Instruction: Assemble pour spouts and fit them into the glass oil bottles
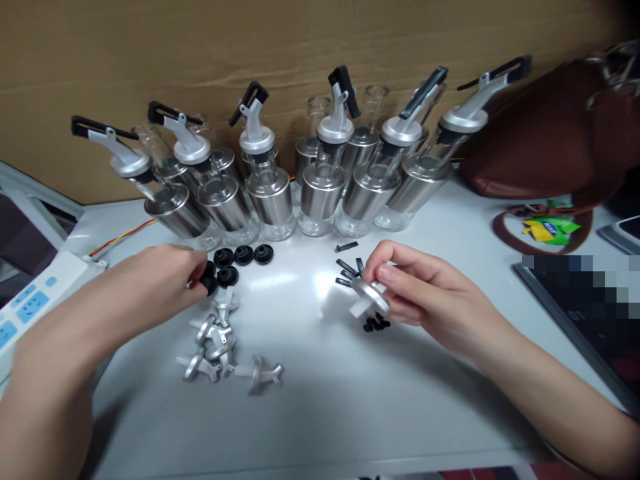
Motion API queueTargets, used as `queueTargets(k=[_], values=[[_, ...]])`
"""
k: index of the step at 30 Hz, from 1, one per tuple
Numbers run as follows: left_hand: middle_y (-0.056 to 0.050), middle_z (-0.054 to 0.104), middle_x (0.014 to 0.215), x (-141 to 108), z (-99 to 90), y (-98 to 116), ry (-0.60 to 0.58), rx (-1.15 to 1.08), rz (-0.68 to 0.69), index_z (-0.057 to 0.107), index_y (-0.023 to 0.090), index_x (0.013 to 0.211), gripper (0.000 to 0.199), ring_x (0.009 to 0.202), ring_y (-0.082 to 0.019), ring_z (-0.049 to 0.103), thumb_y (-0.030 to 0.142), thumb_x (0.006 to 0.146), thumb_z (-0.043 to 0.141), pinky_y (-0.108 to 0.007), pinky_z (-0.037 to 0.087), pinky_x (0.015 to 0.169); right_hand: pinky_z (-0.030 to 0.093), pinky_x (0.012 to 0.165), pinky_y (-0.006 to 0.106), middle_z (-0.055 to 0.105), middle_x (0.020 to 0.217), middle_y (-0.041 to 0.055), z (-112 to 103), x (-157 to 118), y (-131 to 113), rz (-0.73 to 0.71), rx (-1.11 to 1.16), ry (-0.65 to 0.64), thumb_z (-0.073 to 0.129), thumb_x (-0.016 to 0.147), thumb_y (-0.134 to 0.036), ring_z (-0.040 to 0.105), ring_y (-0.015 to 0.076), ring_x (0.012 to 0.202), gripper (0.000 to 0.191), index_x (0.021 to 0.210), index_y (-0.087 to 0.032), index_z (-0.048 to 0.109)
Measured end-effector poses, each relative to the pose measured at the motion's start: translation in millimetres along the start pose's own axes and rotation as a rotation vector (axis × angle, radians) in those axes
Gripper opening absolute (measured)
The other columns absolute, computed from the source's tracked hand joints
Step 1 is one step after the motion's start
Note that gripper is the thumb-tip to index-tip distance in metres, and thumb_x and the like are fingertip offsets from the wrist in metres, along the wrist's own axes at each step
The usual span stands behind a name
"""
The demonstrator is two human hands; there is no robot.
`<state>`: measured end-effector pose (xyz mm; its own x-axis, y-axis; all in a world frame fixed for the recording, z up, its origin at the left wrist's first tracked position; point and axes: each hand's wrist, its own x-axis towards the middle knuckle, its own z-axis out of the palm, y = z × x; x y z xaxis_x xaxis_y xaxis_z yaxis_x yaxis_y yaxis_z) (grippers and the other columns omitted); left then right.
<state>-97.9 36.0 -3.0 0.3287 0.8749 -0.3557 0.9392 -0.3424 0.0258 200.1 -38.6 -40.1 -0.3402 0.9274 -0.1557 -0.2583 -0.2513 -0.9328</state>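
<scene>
Between the thumb and fingers of my right hand (425,283) is a silver pour spout (371,298), its pale stem pointing left. My left hand (170,277) is closed at the left end of a group of black rubber stoppers (244,255), its curled fingers on a black rubber stopper (207,285) that they partly hide. More silver pour spouts (257,375) lie loose below that hand. Near my right hand are several thin black levers (347,265), and a few small black caps (376,324) sit beneath it.
A row of glass-and-steel bottles (323,193) with pour spouts stands at the back, others without spouts behind. Cardboard (280,47) backs the table. A power strip (37,303) lies left; at right are a brown bag (545,127), a green-yellow wrapper (550,230) and a dark device (575,320).
</scene>
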Motion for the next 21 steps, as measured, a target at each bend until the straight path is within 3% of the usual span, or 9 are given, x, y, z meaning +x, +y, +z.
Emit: queueTargets(k=[3, 5, 8, 10, 15, 21], values=[[0.002, 0.049, 0.063, -13.7, -14.7, 18.4, 0.107, 0.046, 0.130, 0.048, 0.019, 0.065, 0.018, 0.056, -0.014, 0.044, 0.017, 0.083, 0.046, -0.025, 0.028, 0.057, 0.030, 0.048, 0.021, 0.046, 0.051, -0.0089, 0.5, -1.8, 0.1, 0.001, -0.034, -0.011, 0.060, 0.091, -0.040, 0.038, 0.0060, 0.045, 0.022, 0.087, -0.019, 0.052], [0.003, 0.049, 0.067, -19.4, -16.5, 29.1, 0.175, 0.001, 0.303, 0.049, 0.019, 0.070, 0.016, 0.057, -0.012, 0.045, 0.017, 0.086, 0.047, -0.023, 0.032, 0.057, 0.037, 0.055, 0.025, 0.055, 0.057, -0.0058, 2.0, -2.7, 0.9, 0.044, -0.072, -0.064, 0.058, 0.092, -0.040, 0.050, 0.0092, 0.052, 0.022, 0.092, -0.020, 0.049], [0.003, 0.050, 0.073, -21.4, -8.1, 42.2, 0.288, -0.170, 0.615, 0.047, 0.020, 0.080, 0.012, 0.061, -0.010, 0.049, 0.013, 0.089, 0.044, -0.021, 0.038, 0.059, 0.041, 0.062, 0.028, 0.061, 0.065, -0.0028, 4.3, -2.4, 3.0, 0.078, -0.075, -0.110, 0.058, 0.092, -0.042, 0.058, 0.0116, 0.061, 0.025, 0.092, -0.020, 0.047], [0.001, 0.054, 0.077, -20.4, 0.1, 49.9, 0.356, -0.262, 0.743, 0.047, 0.020, 0.086, 0.012, 0.064, -0.010, 0.053, 0.009, 0.089, 0.044, -0.020, 0.042, 0.062, 0.042, 0.064, 0.028, 0.061, 0.068, -0.0025, 4.7, -1.9, 3.9, 0.070, -0.058, -0.122, 0.058, 0.092, -0.043, 0.059, 0.0114, 0.064, 0.026, 0.089, -0.019, 0.047], [0.001, 0.058, 0.080, -19.4, 12.0, 64.5, 0.487, -0.350, 0.840, 0.047, 0.021, 0.089, 0.019, 0.069, -0.008, 0.057, 0.002, 0.085, 0.048, -0.015, 0.045, 0.064, 0.044, 0.065, 0.028, 0.061, 0.069, -0.0026, 5.2, -4.8, 1.8, 0.099, -0.026, -0.200, 0.059, 0.091, -0.045, 0.058, 0.0103, 0.063, 0.029, 0.088, -0.018, 0.047], [0.000, 0.062, 0.082, -19.9, 15.5, 68.5, 0.611, -0.209, 0.880, 0.048, 0.021, 0.091, 0.019, 0.068, -0.009, 0.059, 0.003, 0.084, 0.048, -0.016, 0.045, 0.061, 0.046, 0.067, 0.026, 0.065, 0.073, -0.0007, 9.8, -7.2, 2.7, 0.120, 0.005, -0.266, 0.059, 0.090, -0.044, 0.061, 0.0095, 0.067, 0.029, 0.087, -0.018, 0.046]])
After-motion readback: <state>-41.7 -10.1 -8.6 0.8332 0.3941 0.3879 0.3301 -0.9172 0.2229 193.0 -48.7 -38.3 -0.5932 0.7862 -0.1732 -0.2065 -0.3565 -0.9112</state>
